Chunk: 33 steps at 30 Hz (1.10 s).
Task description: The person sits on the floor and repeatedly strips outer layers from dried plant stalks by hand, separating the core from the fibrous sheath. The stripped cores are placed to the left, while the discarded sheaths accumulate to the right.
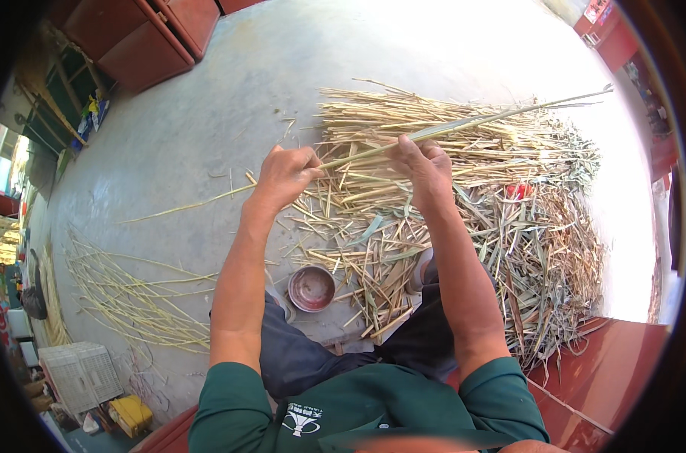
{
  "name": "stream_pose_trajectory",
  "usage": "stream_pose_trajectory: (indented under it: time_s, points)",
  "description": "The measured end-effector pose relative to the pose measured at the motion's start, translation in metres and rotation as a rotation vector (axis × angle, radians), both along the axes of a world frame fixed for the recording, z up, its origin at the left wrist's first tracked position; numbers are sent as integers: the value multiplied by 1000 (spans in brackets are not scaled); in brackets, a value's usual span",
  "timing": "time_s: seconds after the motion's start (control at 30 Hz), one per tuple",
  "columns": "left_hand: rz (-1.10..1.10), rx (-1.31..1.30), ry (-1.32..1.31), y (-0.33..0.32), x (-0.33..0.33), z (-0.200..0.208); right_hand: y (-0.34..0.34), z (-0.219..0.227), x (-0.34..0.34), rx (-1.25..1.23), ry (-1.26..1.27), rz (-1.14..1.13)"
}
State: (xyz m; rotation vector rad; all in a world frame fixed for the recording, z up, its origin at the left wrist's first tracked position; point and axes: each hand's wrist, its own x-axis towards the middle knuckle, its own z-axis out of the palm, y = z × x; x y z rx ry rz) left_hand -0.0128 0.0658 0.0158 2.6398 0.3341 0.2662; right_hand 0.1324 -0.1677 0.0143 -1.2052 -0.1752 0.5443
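A long, thin plant stalk (356,157) stretches between my hands, its pale, thin end pointing left and its green, leafy end reaching far right. My left hand (285,175) is closed around it near the middle. Farther along to the right, my right hand (427,167) pinches the same stalk between thumb and fingers, where long leaves run beside it. Beyond and under my right hand lies a thick bundle of dry, straw-coloured stalks (403,113) on the floor. Short cut pieces and husks (373,257) are scattered between my feet.
A small round metal bowl (311,289) sits by my left foot. Bare thin stalks (131,294) are spread at left. A heap of dry leaves (543,279) rises at right. White wire crate (80,374) and yellow container (131,414) stand lower left; red cabinets (143,53) stand upper left.
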Motion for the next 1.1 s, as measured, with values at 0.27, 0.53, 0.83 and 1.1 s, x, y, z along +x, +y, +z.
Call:
stream_pose_trajectory:
  time_s: [0.27, 0.53, 0.83, 1.1]
  points:
    - [-75, -498, -87, -11, 5, -18, 6, 2, -6, 38, -74, 34]
    - [57, -966, -34, -15, 10, -16, 1, 8, -7, -66, -339, 201]
    - [203, -1142, -204, 16, -2, 4, -2, 6, -8, -106, -428, 312]
    - [487, -938, -461, 60, -16, 2, -6, 1, -1, 75, -231, 252]
